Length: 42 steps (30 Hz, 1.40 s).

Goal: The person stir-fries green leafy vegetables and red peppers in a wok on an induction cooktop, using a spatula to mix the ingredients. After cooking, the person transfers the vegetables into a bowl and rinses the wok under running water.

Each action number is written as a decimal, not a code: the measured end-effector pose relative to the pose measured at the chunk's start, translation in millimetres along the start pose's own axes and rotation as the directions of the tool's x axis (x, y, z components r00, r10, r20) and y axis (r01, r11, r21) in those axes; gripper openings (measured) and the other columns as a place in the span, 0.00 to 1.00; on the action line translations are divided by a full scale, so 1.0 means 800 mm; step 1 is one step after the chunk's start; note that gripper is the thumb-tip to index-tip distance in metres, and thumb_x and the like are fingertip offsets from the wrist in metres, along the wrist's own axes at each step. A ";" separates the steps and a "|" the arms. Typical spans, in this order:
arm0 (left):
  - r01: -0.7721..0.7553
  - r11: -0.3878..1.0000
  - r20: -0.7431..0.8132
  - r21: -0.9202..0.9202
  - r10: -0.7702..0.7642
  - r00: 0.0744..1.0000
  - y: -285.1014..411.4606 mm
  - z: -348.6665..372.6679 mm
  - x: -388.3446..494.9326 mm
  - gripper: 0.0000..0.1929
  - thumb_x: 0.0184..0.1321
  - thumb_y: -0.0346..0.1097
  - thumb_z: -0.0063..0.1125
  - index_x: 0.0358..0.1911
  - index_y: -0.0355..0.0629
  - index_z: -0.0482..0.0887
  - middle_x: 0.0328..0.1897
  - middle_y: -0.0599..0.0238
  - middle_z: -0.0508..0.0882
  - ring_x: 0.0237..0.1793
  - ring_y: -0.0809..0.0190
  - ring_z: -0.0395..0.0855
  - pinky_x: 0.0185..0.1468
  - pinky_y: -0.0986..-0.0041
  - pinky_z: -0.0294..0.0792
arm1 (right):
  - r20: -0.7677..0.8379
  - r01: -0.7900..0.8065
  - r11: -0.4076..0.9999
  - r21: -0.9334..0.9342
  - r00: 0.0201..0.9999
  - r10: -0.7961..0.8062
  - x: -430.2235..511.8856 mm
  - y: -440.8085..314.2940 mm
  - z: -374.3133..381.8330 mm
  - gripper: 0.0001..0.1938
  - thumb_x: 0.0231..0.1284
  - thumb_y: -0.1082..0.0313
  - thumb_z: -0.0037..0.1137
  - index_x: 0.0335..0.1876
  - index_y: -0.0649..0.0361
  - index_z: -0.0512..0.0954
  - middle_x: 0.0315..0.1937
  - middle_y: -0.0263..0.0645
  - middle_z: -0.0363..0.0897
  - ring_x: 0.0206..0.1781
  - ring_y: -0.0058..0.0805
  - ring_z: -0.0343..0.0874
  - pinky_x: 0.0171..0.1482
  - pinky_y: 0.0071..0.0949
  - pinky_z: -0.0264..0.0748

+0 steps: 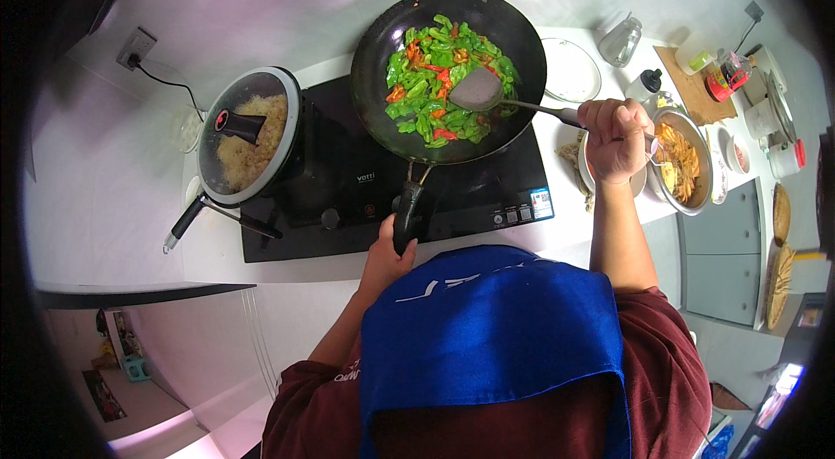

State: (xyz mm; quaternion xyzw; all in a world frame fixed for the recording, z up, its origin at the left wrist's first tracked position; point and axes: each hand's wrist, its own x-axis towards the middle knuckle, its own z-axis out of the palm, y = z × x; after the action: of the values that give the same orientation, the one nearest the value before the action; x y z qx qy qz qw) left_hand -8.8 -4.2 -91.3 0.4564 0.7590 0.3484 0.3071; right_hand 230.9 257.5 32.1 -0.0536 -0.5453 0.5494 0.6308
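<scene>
A black wok [450, 74] sits over the back of the dark glass cooktop, holding chopped green peppers [424, 103] with some red and orange pieces. My left hand [391, 253] grips the wok's black handle [408, 211] at its near end. A wok spatula [476, 90] is in my right hand [616, 136], its handle closed in the fist; the blade lies over the right part of the peppers. Below and around my right hand are a white bowl [638, 182], mostly hidden, and a metal bowl [703, 195] of yellowish sliced food.
Left on the cooktop [352, 211] stands a pan with a glass lid [244, 139], grainy food inside, its handle pointing toward the lower left. Right of the wok are a white plate [574, 71], a glass jug [621, 42], a black-capped bottle [644, 86] and a wooden board [695, 90].
</scene>
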 end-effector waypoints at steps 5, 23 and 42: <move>0.022 1.000 0.003 -0.001 -0.022 1.000 0.000 0.000 0.000 0.33 0.56 0.38 0.59 0.64 0.40 0.60 0.45 0.40 0.81 0.43 0.39 0.82 0.46 0.60 0.74 | -0.009 -0.012 1.000 -0.006 1.000 0.011 0.000 0.000 0.000 0.16 0.60 0.65 0.45 0.18 0.54 0.56 0.11 0.31 0.52 0.15 0.25 0.52 0.28 0.31 0.59; 0.031 1.000 0.008 -0.007 -0.031 0.999 0.002 -0.001 0.000 0.33 0.56 0.39 0.59 0.64 0.41 0.60 0.45 0.40 0.81 0.45 0.40 0.82 0.47 0.61 0.73 | -0.012 -0.011 1.000 0.012 1.000 0.011 -0.001 0.001 0.000 0.16 0.59 0.67 0.43 0.18 0.54 0.56 0.11 0.31 0.52 0.16 0.25 0.52 0.28 0.31 0.59; 0.028 0.999 0.004 -0.015 -0.028 1.000 0.011 -0.004 -0.001 0.32 0.57 0.38 0.59 0.63 0.40 0.61 0.45 0.40 0.81 0.46 0.40 0.81 0.48 0.61 0.73 | -0.002 -0.004 1.000 -0.010 1.000 0.004 0.000 0.001 0.000 0.15 0.60 0.67 0.42 0.18 0.55 0.57 0.11 0.32 0.53 0.15 0.25 0.52 0.28 0.31 0.59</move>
State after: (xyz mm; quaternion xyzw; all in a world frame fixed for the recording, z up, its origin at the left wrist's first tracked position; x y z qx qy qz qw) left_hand -7.0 -2.6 -82.2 0.4441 0.7619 0.3491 0.3168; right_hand 230.4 257.4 31.6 -0.0586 -0.5474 0.5477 0.6300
